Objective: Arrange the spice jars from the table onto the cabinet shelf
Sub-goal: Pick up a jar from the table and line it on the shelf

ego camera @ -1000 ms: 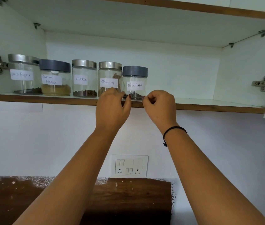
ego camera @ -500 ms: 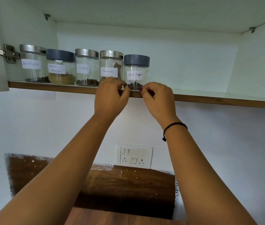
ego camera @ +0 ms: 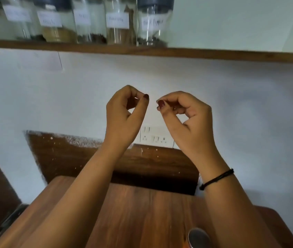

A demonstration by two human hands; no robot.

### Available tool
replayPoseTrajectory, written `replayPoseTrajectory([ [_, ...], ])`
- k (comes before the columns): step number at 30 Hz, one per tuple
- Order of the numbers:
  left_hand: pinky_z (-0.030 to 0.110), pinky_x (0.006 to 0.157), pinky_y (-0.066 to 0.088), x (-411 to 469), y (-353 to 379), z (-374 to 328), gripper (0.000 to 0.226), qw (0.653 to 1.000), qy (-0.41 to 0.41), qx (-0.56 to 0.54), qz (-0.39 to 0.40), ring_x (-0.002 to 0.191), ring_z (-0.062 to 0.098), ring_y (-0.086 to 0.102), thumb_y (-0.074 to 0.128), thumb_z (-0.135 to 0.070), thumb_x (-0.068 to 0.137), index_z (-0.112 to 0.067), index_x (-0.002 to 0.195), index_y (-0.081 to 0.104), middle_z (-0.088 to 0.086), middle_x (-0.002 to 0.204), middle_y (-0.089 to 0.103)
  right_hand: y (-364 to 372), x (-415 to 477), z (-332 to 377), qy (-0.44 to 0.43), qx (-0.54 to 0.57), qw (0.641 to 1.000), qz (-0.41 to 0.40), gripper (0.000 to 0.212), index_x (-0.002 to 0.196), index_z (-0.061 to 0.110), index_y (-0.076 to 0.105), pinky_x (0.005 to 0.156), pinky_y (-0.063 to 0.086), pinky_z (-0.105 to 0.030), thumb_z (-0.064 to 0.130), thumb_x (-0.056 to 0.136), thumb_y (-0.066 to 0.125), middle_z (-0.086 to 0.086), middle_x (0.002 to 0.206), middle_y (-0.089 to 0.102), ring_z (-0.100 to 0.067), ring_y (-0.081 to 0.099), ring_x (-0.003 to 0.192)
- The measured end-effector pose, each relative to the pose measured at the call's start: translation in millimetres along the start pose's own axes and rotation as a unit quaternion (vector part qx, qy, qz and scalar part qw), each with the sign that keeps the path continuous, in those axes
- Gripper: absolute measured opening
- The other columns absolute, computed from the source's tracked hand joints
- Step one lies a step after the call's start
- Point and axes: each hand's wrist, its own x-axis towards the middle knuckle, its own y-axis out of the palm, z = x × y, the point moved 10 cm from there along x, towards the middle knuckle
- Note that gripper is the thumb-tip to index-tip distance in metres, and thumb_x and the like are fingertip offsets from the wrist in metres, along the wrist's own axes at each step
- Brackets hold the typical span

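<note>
Left hand [ego camera: 122, 119] and right hand [ego camera: 186, 119] raised side by side before the pale wall [ego camera: 52, 95], apart from each other and well below the shelf [ego camera: 213, 55]. Both curled, fingertips drawn toward the thumbs, gripping nothing and touching nothing; dark red polish on the nails, a thin black cord [ego camera: 217, 179] round the right wrist. Under the forearms, a brown wood-grain table [ego camera: 142, 212], with a darker wooden panel [ego camera: 81, 158] behind it against the wall, flecked white along its top edge. Between the two wrists, a white socket plate [ego camera: 155, 138], partly hidden. Near the bottom edge, just beside the right forearm, a round metal lid [ego camera: 198, 237] of something on the table, the rest cut off. Above, a wood-edged shelf with white cabinet walls behind, carrying five spice jars [ego camera: 90, 24] in a close row toward its left end, tops cropped. Clear glass, each with a white paper label; handwriting too blurred to read, two words at most guessed at on the rightmost jar [ego camera: 152, 24] under its dark lid. Yellow-brown powder in the second jar [ego camera: 56, 31] from the left, dark grains at the bottom of several others.
</note>
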Motion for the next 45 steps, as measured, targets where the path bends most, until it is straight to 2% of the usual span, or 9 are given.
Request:
replayPoseTrajectory([
  [5,0.047,0.075,0.052,-70,0,40,0.019,0.993,-0.075,-0.086,0.007,0.076,0.034,0.061,0.06,-0.008,0.094,0.002,0.078,0.059,0.019,0.074,0.061,7,-52,-18,0.024,0.05,0.998,0.023,0.009,0.088,0.005,0.072,0.072,0.053,-0.018,0.009,0.091,0.065,-0.001,0.083,0.072,-0.012,0.067,0.08],
  [11,0.046,0.067,0.05,-147,19,76,0.012,0.985,-0.126,-0.098,0.065,0.072,0.031,0.06,0.06,-0.008,0.094,-0.005,0.083,0.064,0.012,0.078,0.064,7,-119,-52,0.079,0.082,0.992,0.059,0.013,0.089,0.003,0.071,0.066,0.057,-0.043,0.012,0.091,0.062,-0.006,0.082,0.071,-0.019,0.069,0.08],
  [18,0.022,0.072,0.05,-224,51,91,0.014,0.974,-0.169,-0.104,0.113,0.08,0.014,0.064,0.057,-0.018,0.094,-0.009,0.09,0.065,-0.003,0.084,0.066,-23,-186,-84,0.167,0.072,0.983,0.037,0.015,0.084,0.002,0.07,0.06,0.055,-0.044,0.012,0.091,0.061,-0.008,0.074,0.069,-0.022,0.067,0.07],
  [23,0.052,0.073,0.053,-282,91,100,0.015,0.943,-0.233,-0.143,0.189,0.084,0.026,0.065,0.058,-0.023,0.094,-0.011,0.092,0.067,0.004,0.087,0.067,-42,-235,-105,0.229,0.04,0.972,0.036,0.021,0.084,0.001,0.07,0.061,0.054,-0.039,0.019,0.09,0.062,-0.005,0.075,0.069,-0.018,0.066,0.071],
  [28,0.058,0.072,0.049,-328,125,95,0.03,0.911,-0.274,-0.159,0.264,0.082,0.032,0.063,0.048,-0.029,0.101,-0.009,0.091,0.068,0.008,0.084,0.066,-72,-280,-116,0.285,0.018,0.958,0.012,0.012,0.083,0.01,0.068,0.061,0.054,-0.025,0.019,0.089,0.063,0.001,0.076,0.068,-0.013,0.066,0.071],
  [32,0.047,0.077,0.054,-359,142,96,0.031,0.886,-0.313,-0.151,0.308,0.089,0.024,0.067,0.049,-0.037,0.097,-0.014,0.096,0.07,0.006,0.092,0.07,-103,-316,-125,0.336,-0.028,0.941,-0.002,0.016,0.081,0.009,0.068,0.064,0.056,-0.03,0.021,0.089,0.061,0.003,0.075,0.068,-0.014,0.067,0.073],
  [38,0.035,0.086,0.057,-409,171,102,0.027,0.839,-0.32,-0.107,0.427,0.103,0.009,0.066,0.058,-0.043,0.089,-0.03,0.112,0.064,-0.01,0.11,0.067,-133,-364,-137,0.395,-0.077,0.915,0.006,0.013,0.092,0.009,0.07,0.074,0.056,-0.02,0.019,0.086,0.063,0.007,0.088,0.071,-0.007,0.068,0.086],
  [41,0.015,0.093,0.045,-432,183,99,0.035,0.812,-0.272,-0.036,0.515,0.11,-0.011,0.051,0.065,-0.042,0.089,-0.052,0.116,0.045,-0.033,0.116,0.05,-136,-386,-146,0.409,-0.113,0.905,0.041,0.014,0.098,0.014,0.069,0.078,0.056,-0.018,0.011,0.085,0.062,0.008,0.095,0.07,-0.002,0.066,0.093],
  [45,0.0,0.092,0.031,-467,195,107,0.061,0.778,-0.279,-0.005,0.562,0.112,-0.015,0.042,0.076,-0.04,0.082,-0.051,0.124,0.034,-0.039,0.117,0.036,-127,-429,-163,0.466,-0.158,0.863,0.111,0.025,0.115,0.018,0.067,0.09,0.057,-0.029,0.01,0.091,0.062,0.007,0.114,0.067,-0.004,0.061,0.109],
])
